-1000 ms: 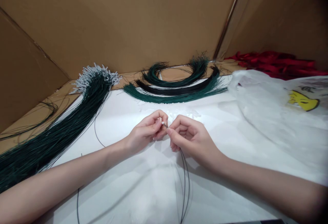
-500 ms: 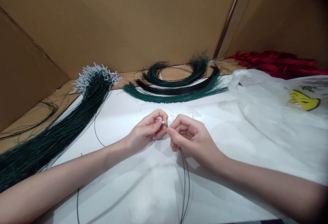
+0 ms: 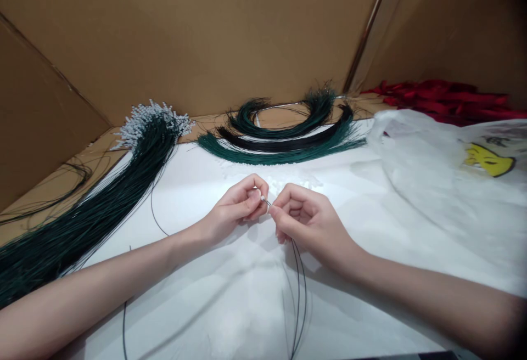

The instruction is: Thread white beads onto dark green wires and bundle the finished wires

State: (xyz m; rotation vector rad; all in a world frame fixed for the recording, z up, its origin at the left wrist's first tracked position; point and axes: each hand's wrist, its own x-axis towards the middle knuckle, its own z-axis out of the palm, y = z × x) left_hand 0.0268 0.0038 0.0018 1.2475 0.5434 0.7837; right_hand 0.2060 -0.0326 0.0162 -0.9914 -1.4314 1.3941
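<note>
Over the middle of the white sheet (image 3: 230, 294), my two hands face each other a short gap apart. My left hand (image 3: 242, 203) pinches a small white bead (image 3: 262, 198) between thumb and forefinger. From the bead a thin dark cord (image 3: 298, 294) runs across to my right hand (image 3: 302, 214). The right thumb and forefinger are pressed together on the cord close to the bead. Below that hand the cord hangs down in two strands toward the near edge. The bead's hole is too small to make out.
A thick bundle of dark green cords (image 3: 107, 206) with white beaded ends (image 3: 154, 121) lies at left. Curved bundles of green and black cord (image 3: 284, 154) lie at the back, small white pieces (image 3: 296, 179) before them. A plastic bag (image 3: 432, 184) and red ribbons (image 3: 444, 99) are at right.
Both hands stay almost in place. My right hand has shifted very slightly right, and a little more cord shows between the bead and its fingertips.
</note>
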